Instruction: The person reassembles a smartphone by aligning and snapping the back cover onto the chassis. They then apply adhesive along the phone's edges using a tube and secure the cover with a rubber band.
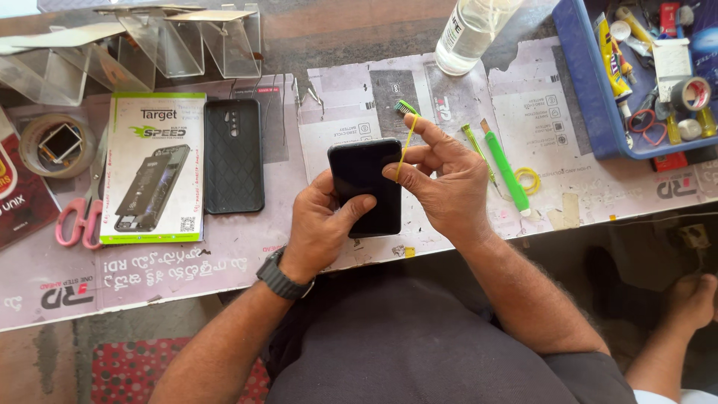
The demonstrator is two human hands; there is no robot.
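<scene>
Left hand [323, 224] clamped on black smartphone [366, 187]. Right hand [441, 179], just right of the phone, pinches a yellow-handled brush [406, 135].

pink scissors [78, 219], black phone case [233, 155]

A phone [364, 187] sits between both hands above the surface [224, 254] — phone case [233, 155] left, tray [591, 90] far right, bottle [471, 30] behind.

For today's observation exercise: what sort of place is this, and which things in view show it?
Probably a phone repair bench: the left hand holds a black phone, a phone case lies nearby, and a blue tray holds glue tubes and tape.
</scene>
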